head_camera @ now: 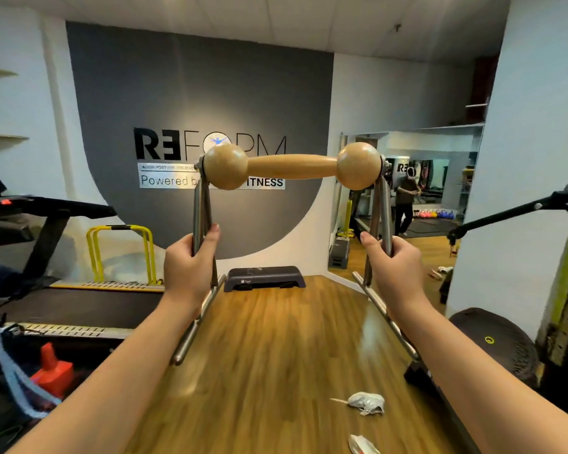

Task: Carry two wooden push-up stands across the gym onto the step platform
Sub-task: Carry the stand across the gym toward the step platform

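I hold one push-up stand (292,166) up at chest height in front of me: a wooden bar with round ball ends on two metal A-shaped legs. My left hand (187,267) grips the left metal leg. My right hand (394,270) grips the right metal leg. Both feet rails of the stand point back toward me. The dark grey step platform (264,278) lies on the wooden floor against the far wall, straight ahead and below the stand. A second stand is not in view.
A treadmill (63,299) and yellow hurdles (120,250) stand at the left. A dark balance dome (492,342) and a rack sit at the right, with a black bar (512,211) jutting in. White shoes (366,403) lie on the floor near me. A wall mirror (410,198) is at the back right.
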